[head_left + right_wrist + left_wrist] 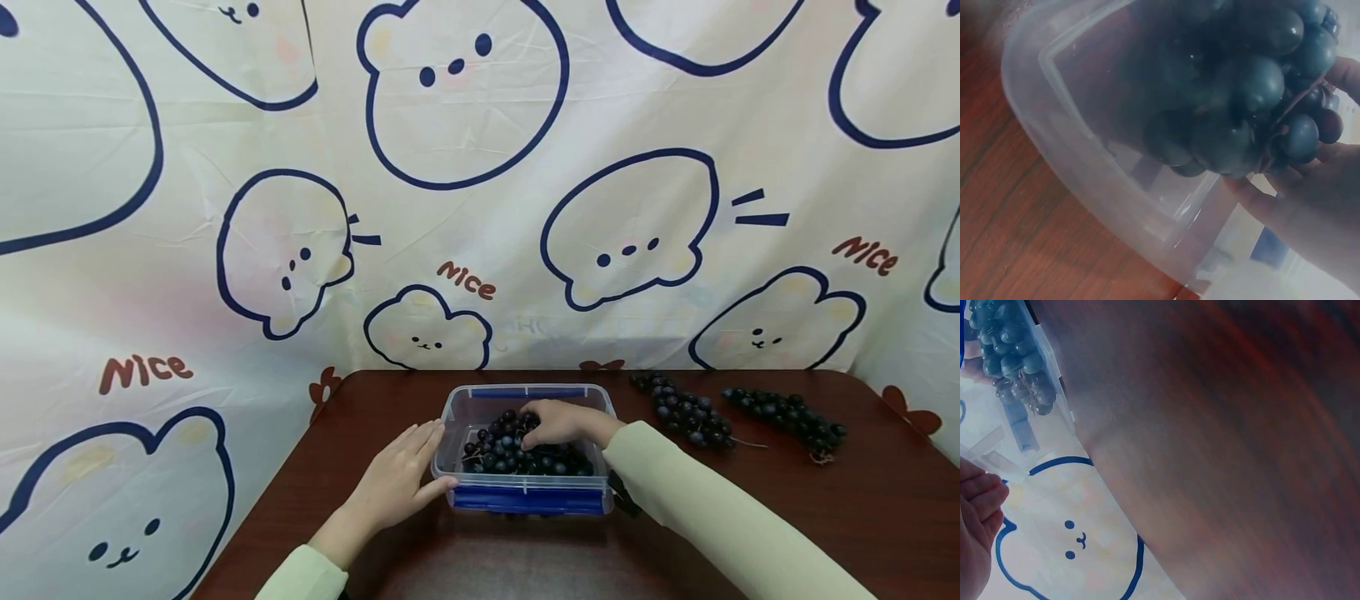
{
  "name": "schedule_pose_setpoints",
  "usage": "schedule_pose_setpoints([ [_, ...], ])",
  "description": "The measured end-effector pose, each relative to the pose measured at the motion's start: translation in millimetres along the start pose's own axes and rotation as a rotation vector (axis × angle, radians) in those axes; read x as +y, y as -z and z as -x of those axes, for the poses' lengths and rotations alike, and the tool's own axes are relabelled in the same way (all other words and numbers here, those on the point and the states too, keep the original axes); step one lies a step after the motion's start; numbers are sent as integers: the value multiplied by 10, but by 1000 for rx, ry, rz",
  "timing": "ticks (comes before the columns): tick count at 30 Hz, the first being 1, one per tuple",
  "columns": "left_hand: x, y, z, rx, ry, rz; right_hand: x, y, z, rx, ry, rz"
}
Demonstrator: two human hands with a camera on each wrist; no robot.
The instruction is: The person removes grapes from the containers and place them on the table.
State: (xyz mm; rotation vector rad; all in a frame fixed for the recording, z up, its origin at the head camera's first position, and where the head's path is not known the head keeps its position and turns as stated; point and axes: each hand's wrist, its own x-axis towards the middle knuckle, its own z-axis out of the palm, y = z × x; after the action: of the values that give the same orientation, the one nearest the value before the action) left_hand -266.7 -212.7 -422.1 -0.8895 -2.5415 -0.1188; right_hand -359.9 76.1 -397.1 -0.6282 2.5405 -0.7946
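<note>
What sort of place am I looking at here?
Probably an improvised indoor workspace, perhaps a filming booth: cartoon-printed sheeting hangs behind and beside a brown table, which holds a clear box of dark grapes.

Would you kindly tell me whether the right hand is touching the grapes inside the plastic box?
Touching: the right wrist view shows the right hand gripping the grapes, with its fingers up against them.
</note>
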Motion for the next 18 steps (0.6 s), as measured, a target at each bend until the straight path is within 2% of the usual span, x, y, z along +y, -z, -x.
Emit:
schedule_pose_setpoints([
  [18, -5, -13, 3, 4, -5, 3, 0, -48, -21, -15, -24, 12],
])
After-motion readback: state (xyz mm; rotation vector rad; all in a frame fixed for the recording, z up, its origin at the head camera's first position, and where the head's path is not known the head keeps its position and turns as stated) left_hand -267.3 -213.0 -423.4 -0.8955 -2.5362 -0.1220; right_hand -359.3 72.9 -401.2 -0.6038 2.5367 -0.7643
